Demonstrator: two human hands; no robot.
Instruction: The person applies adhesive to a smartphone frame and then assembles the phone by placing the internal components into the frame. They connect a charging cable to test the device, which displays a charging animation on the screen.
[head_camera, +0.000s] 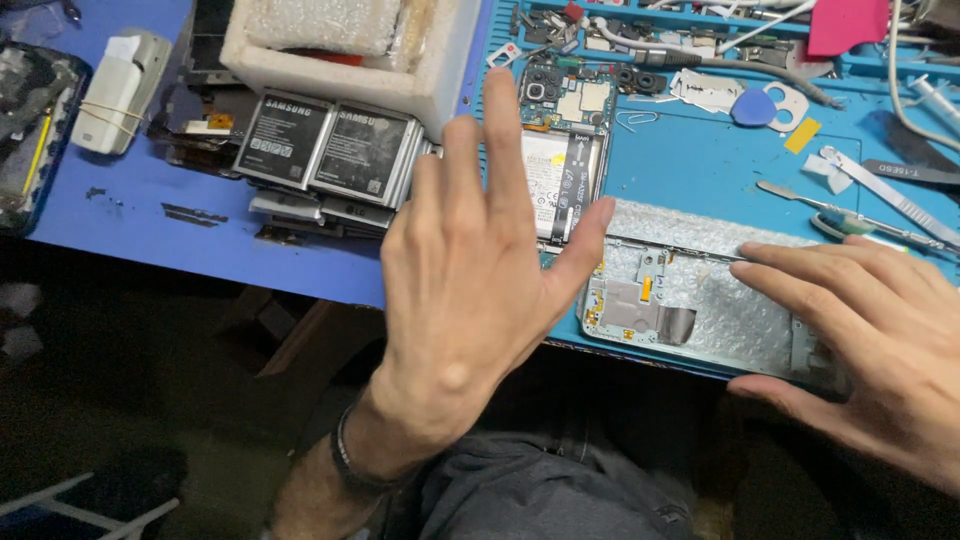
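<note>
Phone frame (660, 310) lies on bubble wrap (730, 300) at the near edge of my blue mat (700, 170). My right hand (880, 340) rests flat on it, gripping nothing. My left hand (470, 270) hovers spread and empty over an opened phone (560, 150), beside stacked batteries (330, 145).

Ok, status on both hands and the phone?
Left hand open, raised above opened phone. Right hand flat on phone frame. Battery stack alongside.

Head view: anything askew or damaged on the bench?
Yes. The opened phone lies with its back off, battery and boards bare. The phone frame under the right hand overhangs the blue mat's near edge. Loose batteries sit in an uneven pile. The left hand hovers, holding nothing.
</note>
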